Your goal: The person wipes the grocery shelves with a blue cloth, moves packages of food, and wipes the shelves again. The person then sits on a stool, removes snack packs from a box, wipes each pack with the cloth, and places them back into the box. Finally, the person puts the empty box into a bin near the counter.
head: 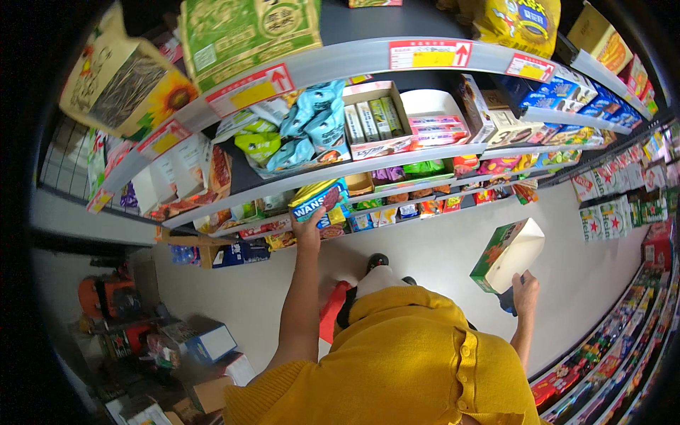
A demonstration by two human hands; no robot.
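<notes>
My left hand [307, 229] grips a blue and yellow snack packet [317, 201] that bears writing. The packet is at the front of a low shelf, with more packets of similar colours just below it. Off to the right, my right hand [525, 293] holds an open cardboard box [512, 255], green outside and white inside. Its inside looks bare where it shows. A dark blue item [507, 302], perhaps a cloth, is also in or against the right hand. Part of that item is hidden by the fingers.
Shelves of packaged snacks span the front, with price tags [429, 54] along the upper edge. Light blue bags [311, 125] and an open carton of small packs [376, 119] stand on the second tier. Cardboard boxes [212, 393] clutter the lower left. Another stocked shelf [600, 361] curves along the right.
</notes>
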